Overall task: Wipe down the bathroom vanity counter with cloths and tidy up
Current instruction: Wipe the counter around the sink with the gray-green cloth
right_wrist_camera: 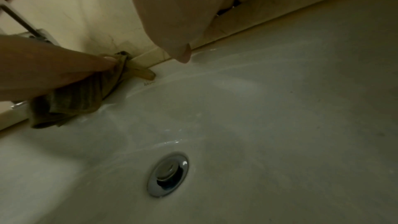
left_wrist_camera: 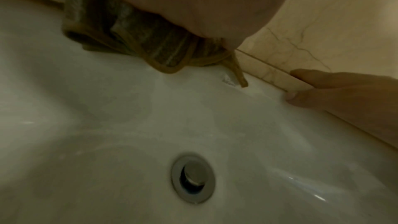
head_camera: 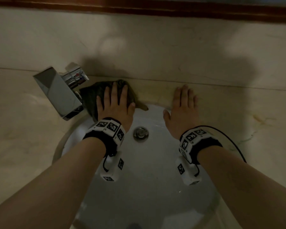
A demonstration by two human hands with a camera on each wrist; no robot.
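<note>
A dark striped cloth lies on the beige marble counter behind the white sink basin, just right of the faucet. My left hand presses flat on it with straight fingers. The cloth's edge hangs over the basin rim, also seen as the cloth in the right wrist view. My right hand rests flat and empty on the counter strip behind the basin, fingers spread, thumb over the rim. About a hand's width separates the two hands.
A chrome square faucet juts over the basin at the left. The drain stopper sits in the basin middle. A marble backsplash rises right behind the hands, with a dark wooden frame above.
</note>
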